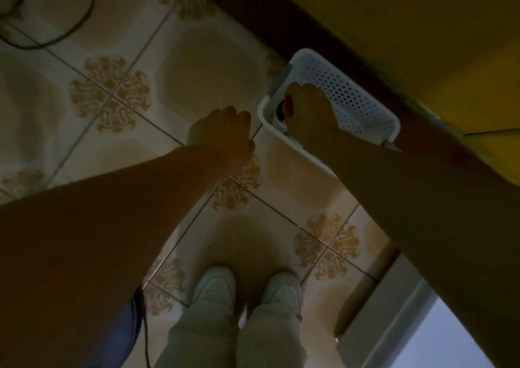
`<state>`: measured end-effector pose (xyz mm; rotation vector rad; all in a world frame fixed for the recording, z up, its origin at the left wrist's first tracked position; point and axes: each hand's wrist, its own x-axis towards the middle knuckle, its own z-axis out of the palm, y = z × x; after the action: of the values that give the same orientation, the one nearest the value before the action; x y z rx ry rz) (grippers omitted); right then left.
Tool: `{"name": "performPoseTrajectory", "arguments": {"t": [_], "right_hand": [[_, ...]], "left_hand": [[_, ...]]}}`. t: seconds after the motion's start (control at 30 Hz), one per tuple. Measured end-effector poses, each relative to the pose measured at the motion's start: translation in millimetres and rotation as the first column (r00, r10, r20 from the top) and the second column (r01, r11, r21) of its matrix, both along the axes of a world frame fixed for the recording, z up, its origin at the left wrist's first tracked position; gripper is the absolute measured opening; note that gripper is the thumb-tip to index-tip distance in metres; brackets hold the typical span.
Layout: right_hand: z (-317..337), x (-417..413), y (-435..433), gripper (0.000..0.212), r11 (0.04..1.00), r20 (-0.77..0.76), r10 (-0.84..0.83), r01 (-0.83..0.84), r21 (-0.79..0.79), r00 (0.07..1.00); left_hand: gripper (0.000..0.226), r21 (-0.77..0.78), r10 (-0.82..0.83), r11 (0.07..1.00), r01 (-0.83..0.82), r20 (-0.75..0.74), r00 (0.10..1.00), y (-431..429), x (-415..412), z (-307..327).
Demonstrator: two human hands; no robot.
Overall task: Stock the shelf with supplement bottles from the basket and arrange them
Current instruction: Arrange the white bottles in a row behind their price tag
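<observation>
Our left forearm is hanging nearest, the left hand loosely curled, empty; our right hand is gripping a bottle in the near-bare basket, so stocking is likely finishing

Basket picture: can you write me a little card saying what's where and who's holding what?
basket: white, holey walls, stands on the tiled floor by a yellow surface
right grip: reaches into the basket, curled round a bottle
bottle: mostly hidden; only an orange part shows
left grip: over the floor beside the basket, loosely curled, holds nothing
shoes: white, at the bottom of the view
</observation>
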<state>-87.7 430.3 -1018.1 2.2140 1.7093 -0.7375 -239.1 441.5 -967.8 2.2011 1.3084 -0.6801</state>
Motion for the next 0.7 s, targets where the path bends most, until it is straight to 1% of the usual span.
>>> {"name": "performPoseTrajectory", "arguments": {"t": [0.13,0.2,0.27,0.33,0.43,0.5,0.57,0.63,0.7], "right_hand": [[-26.0,-4.4,-8.3,0.041,1.000,0.031,-0.001,0.002,-0.015,1.000],[-27.4,-8.2,-8.4,0.044,0.998,0.040,0.038,-0.036,-0.052,0.998],[-20.2,-9.5,-5.4,0.052,0.993,0.043,0.085,-0.081,-0.089,0.995],[3.7,-6.3,-1.7,0.056,0.988,0.067,0.129,-0.123,-0.092,0.989],[70.0,2.0,2.8,0.047,0.971,0.106,0.234,-0.228,-0.066,0.966],[126.7,7.8,8.5,0.036,0.971,0.089,0.240,-0.237,-0.038,0.967],[191.8,13.1,17.4,0.030,0.978,0.037,0.207,-0.207,-0.024,0.978],[263.8,18.1,26.8,0.033,0.982,0.006,0.184,-0.184,-0.031,0.983],[340.7,22.6,33.3,0.039,0.983,0.015,0.182,-0.181,-0.033,0.983]], "left_hand": [[0.040,0.021,-0.012,1.000,0.012,0.011,1.000,0.7,3.1,-21.6],[0.041,0.015,-0.012,1.000,0.012,0.017,1.000,0.2,6.5,-24.1],[0.041,0.018,-0.014,1.000,0.014,0.021,1.000,0.3,9.8,-19.3],[0.042,0.024,-0.017,1.000,0.016,0.025,1.000,0.5,11.8,-3.9],[0.042,0.027,-0.004,1.000,0.003,0.022,1.000,3.5,12.6,43.3],[0.041,0.030,0.003,1.000,-0.004,0.021,1.000,8.2,12.3,89.7],[0.041,0.055,-0.018,0.998,0.016,0.029,0.999,14.7,13.4,146.8],[0.041,0.075,-0.018,0.997,0.015,0.040,0.999,21.7,14.9,212.5],[0.037,0.101,-0.014,0.995,0.007,0.068,0.998,29.1,16.4,281.3]]}}
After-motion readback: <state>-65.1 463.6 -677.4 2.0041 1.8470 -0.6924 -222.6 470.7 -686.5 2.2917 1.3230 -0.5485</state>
